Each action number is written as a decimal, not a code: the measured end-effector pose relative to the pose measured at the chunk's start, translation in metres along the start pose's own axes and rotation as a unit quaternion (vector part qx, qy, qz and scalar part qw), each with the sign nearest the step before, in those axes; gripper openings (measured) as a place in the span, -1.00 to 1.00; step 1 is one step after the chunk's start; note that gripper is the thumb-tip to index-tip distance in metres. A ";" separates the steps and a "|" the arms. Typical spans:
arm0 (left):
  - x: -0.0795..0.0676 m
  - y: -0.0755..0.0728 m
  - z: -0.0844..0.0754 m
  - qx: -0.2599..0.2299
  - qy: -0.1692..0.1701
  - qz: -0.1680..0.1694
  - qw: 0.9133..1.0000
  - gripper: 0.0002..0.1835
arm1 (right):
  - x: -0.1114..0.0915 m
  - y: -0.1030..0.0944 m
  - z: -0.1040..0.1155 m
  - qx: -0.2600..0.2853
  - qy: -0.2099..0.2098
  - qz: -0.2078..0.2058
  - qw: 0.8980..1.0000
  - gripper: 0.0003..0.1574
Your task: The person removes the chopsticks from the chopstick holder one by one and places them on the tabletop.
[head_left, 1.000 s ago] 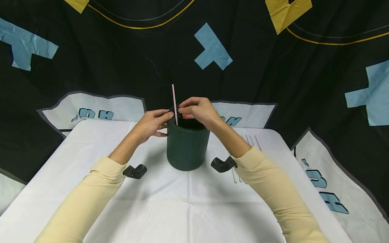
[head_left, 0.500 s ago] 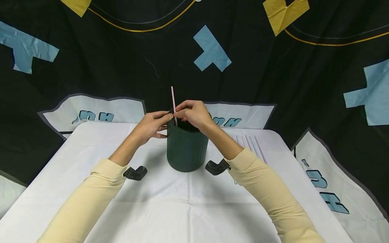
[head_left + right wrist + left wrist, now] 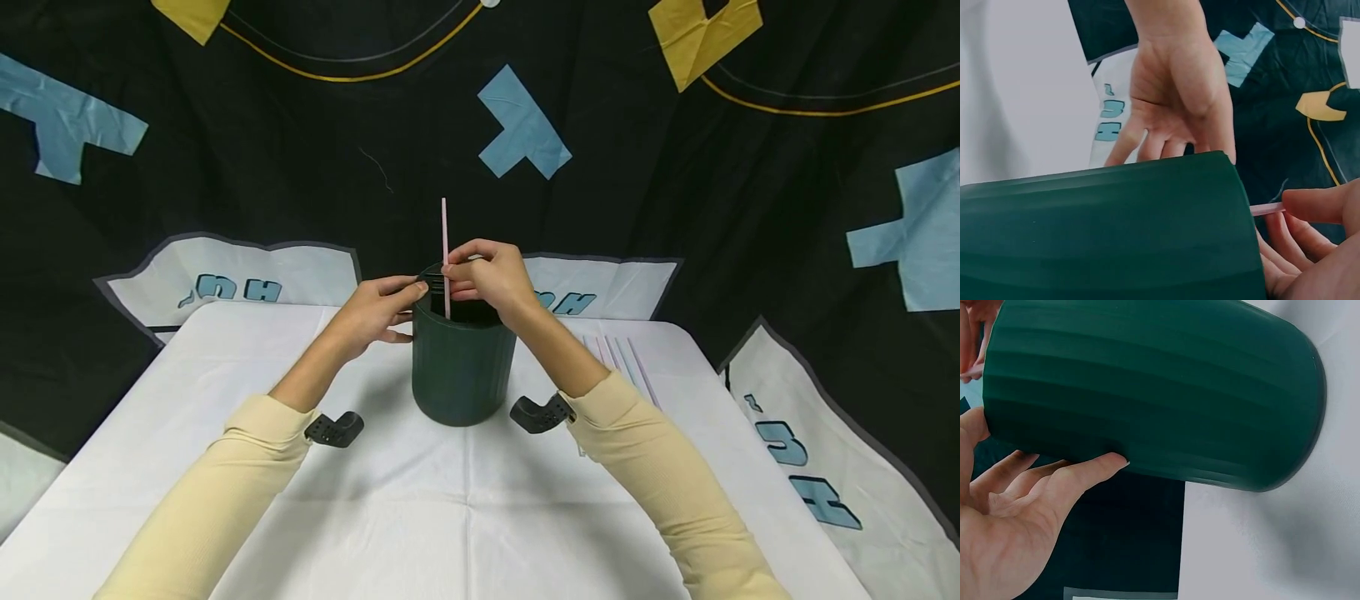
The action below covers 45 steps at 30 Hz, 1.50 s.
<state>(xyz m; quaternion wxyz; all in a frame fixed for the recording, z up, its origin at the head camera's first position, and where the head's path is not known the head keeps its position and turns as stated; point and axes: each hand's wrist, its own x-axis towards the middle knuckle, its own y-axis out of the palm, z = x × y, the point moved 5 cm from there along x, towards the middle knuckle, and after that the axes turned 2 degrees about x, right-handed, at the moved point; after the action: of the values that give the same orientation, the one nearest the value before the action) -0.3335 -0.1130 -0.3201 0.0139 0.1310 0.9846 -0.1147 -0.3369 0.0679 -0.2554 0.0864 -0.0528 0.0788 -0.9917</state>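
Note:
A dark green ribbed bin [image 3: 461,375] stands upright on the white table. My left hand [image 3: 367,310] holds it at the left of the rim, thumb at the top edge; in the left wrist view, the fingers [image 3: 1088,475] lie along its outside wall. My right hand [image 3: 491,279] is over the bin's mouth and pinches a thin pink straw [image 3: 444,225] between thumb and fingertips. The straw stands nearly upright, its lower end down in the opening. In the right wrist view, only a short piece of straw [image 3: 1266,209] shows between rim and thumb. Inside the bin is mostly hidden.
Several thin pastel straws [image 3: 626,362] lie on the table to the right, partly behind my right forearm. The white tablecloth [image 3: 405,517] spreads out in front of the bin. Behind the table hangs a black cloth [image 3: 420,167] with blue and yellow shapes.
My right hand moved left to the straw at the left rim, then back right with it. The straw has shifted right and stands more upright. My left hand stays at the rim.

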 end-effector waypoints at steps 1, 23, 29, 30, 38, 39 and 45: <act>0.000 0.000 0.000 0.001 0.001 0.000 1.000 -0.38 | -0.001 -0.002 0.001 0.005 -0.001 -0.003 1.000 -0.87; -0.001 0.003 -0.002 0.003 -0.003 -0.006 1.000 -0.34 | -0.006 -0.072 0.013 0.183 -0.033 -0.138 0.973 -0.74; -0.001 0.003 -0.001 0.007 0.001 -0.005 1.000 -0.38 | -0.010 -0.097 0.023 0.212 -0.030 -0.163 0.963 -0.76; -0.001 0.003 -0.001 0.007 0.001 -0.005 1.000 -0.38 | -0.010 -0.101 0.025 0.217 -0.027 -0.166 0.962 -0.78; -0.002 0.003 0.000 0.007 -0.003 -0.005 1.000 -0.35 | -0.015 -0.124 0.034 0.233 -0.020 -0.177 0.956 -0.85; -0.002 0.002 0.000 0.007 -0.002 -0.005 1.000 -0.35 | -0.016 -0.126 0.033 0.228 -0.018 -0.175 0.958 -0.84; -0.002 0.003 0.000 0.007 -0.004 -0.004 1.000 -0.32 | -0.014 -0.135 0.010 0.156 0.024 -0.155 0.975 -0.79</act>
<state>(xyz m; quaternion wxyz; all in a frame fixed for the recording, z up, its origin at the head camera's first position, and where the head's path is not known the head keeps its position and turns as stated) -0.3311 -0.1108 -0.3207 0.0163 0.1267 0.9843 -0.1218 -0.3436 0.2005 -0.2250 -0.0628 -0.0268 -0.0844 -0.9941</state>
